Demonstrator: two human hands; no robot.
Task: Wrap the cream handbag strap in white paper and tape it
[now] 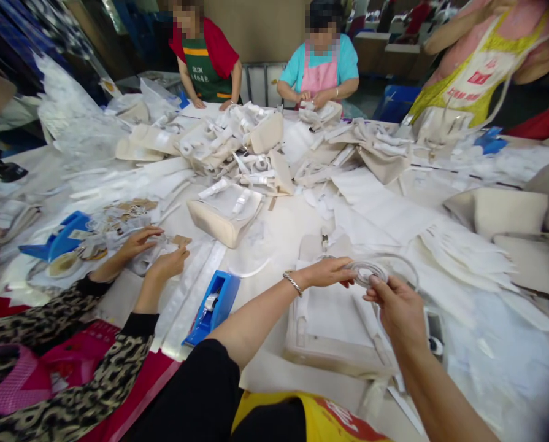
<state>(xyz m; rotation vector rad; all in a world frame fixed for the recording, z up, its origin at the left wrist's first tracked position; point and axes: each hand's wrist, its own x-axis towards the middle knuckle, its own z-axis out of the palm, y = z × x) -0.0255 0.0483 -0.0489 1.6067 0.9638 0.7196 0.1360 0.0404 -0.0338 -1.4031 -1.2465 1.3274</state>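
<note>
My left hand (pixel 326 272), with a silver bracelet on the wrist, and my right hand (pixel 396 305) both pinch a coil of clear plastic tubing or strap (pixel 370 271), held just above the table. The loop of it curves out to the right of my fingers. Under my hands lies a flat cream cloth bag (pixel 336 331) with white sheets on it. A blue tape dispenser (pixel 213 305) stands on the table left of my left forearm.
A person's hands in leopard-print sleeves (pixel 152 258) work at my left beside small tags and a blue tray (pixel 56 240). Three more people in aprons stand across the table. Heaps of cream bags (pixel 223 218), white sheets and rolled straps cover the table (pixel 283 227).
</note>
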